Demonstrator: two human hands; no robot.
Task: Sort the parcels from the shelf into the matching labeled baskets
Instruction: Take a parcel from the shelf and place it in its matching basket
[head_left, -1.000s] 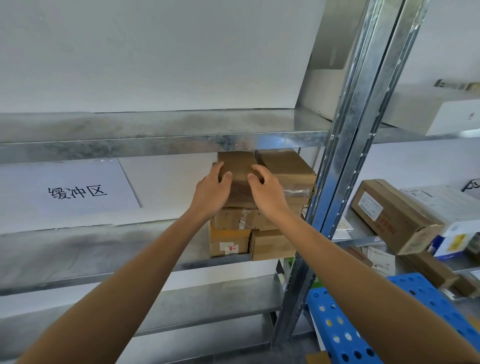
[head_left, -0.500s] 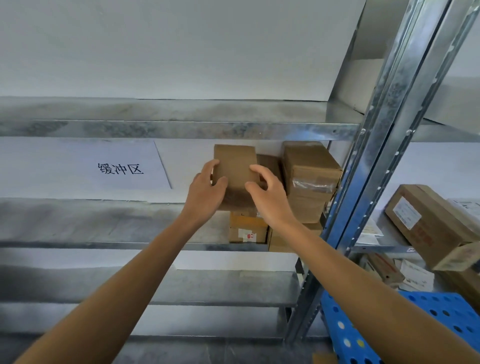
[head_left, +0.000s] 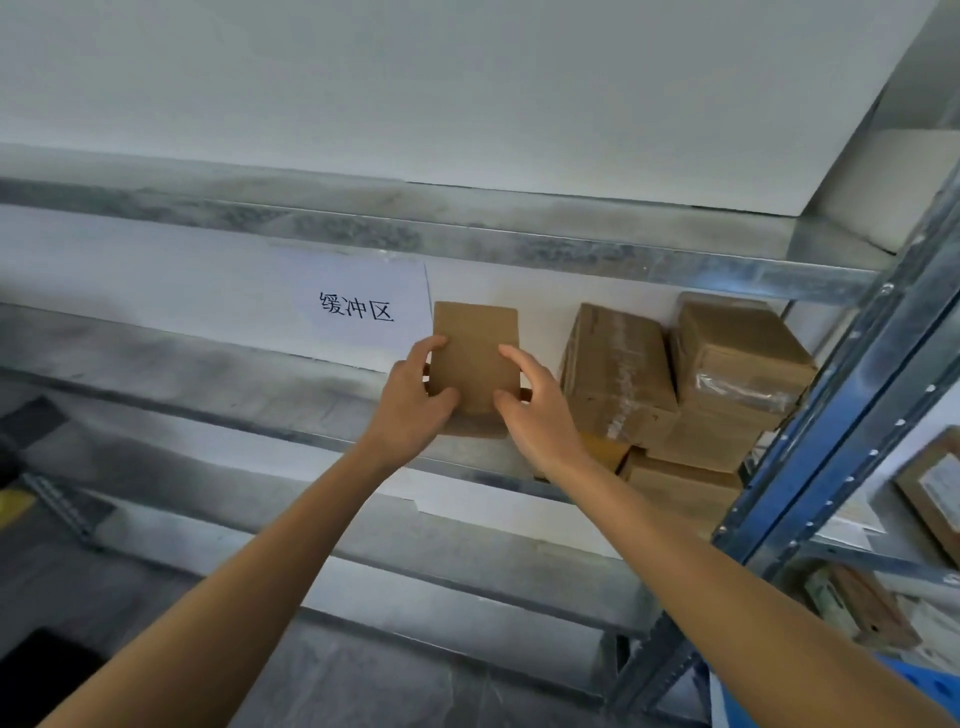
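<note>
Head view, frame centre: we hold one small brown parcel (head_left: 475, 353) w/ left hand (head_left: 410, 410) & right hand (head_left: 535, 410) curled round its sides, just in front of shelf (head_left: 260, 384). Pick step; next we'd read its label, find matching basket.

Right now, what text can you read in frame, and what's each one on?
"缓冲区": black print on the white paper sheet behind the shelf.
White label on the far-right box: too blurred to read.
Small box held in front: no print on the face shown.
Stacked boxes: only tape shows, nothing legible.
</note>
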